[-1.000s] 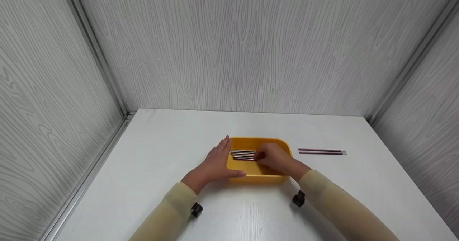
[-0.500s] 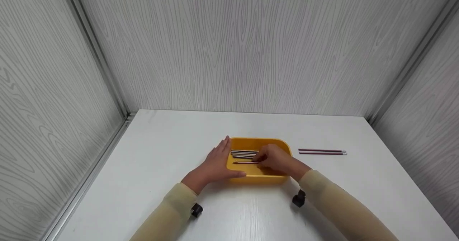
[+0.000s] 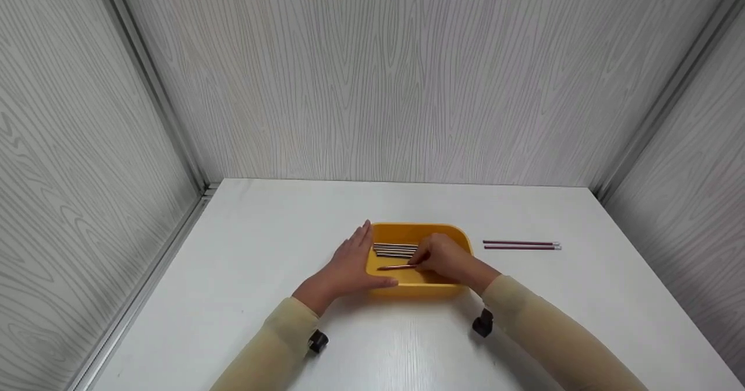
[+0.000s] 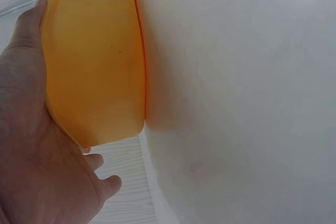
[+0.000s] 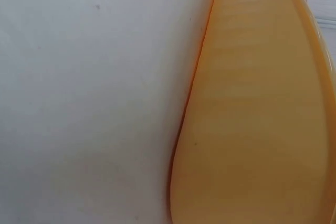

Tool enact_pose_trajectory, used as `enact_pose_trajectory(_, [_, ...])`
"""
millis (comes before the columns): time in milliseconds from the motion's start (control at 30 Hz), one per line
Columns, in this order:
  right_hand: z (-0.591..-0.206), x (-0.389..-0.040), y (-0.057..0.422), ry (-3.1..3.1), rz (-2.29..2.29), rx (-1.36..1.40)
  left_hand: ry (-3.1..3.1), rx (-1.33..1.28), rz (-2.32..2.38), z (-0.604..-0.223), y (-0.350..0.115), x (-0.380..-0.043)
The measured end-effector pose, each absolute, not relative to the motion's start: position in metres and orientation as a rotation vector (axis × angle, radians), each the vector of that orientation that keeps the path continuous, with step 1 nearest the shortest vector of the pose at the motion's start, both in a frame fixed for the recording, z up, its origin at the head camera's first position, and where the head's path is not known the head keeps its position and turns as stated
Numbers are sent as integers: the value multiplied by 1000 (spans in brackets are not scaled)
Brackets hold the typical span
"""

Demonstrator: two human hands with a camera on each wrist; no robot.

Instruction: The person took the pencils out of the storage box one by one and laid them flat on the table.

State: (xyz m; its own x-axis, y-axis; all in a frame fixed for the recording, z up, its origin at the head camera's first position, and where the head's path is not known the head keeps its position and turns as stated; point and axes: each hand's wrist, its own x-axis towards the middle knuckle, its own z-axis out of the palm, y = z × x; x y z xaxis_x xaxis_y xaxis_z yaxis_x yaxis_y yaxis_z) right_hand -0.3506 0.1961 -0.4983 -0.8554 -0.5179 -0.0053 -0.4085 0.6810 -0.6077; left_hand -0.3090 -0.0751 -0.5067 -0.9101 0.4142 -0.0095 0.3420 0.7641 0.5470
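A yellow plastic tray [image 3: 420,290] stands on the white table. My left hand [image 3: 343,270] rests on its left end, with straight fingers along that side and the thumb over the front rim. In the left wrist view, the same hand [image 4: 44,124] lies against the rim. Reaching inside, my right hand [image 3: 447,257] pinches a pencil [image 3: 391,267], its pointed tip toward the left; the fingers cover its other end. Several pencils [image 3: 393,251] lie side by side behind it on the tray's floor, their right ends hidden by the hand. The right wrist view shows the tray's outer wall [image 5: 252,108].
Two dark red pencils [image 3: 520,248] with white ends lie parallel on the table right of the tray. Pale wood-grain panels enclose the white tabletop [image 3: 279,216] at the back and both sides. A small black camera sits at each wrist.
My right hand has drawn one pencil away from the row toward the tray's front, and it now lies slightly slanted. The left hand stays in place on the tray.
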Motion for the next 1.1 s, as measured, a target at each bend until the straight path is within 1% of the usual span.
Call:
enact_pose_trajectory(200, [-501, -351, 196, 2734, -888, -809, 2817, 600, 848, -507, -76, -308])
enact_pose_trajectory(333, [-501, -351, 197, 2750, -858, -789, 2812, 594, 849, -506, -75, -308])
enact_pose_trajectory(500, [-500, -351, 198, 2748, -875, -833, 2814, 628, 852, -506, -76, -308])
enact_pose_trajectory(600, [-497, -351, 198, 2743, -916, -863, 2806, 648, 865, -506, -76, -308])
enact_pose_trajectory(867, [-486, -353, 201, 2739, -988, -842, 2815, 639, 864, -507, -77, -310])
enact_pose_trajectory(1100, [-473, -354, 210, 2733, -1046, -905, 2816, 648, 876, -505, -78, -309])
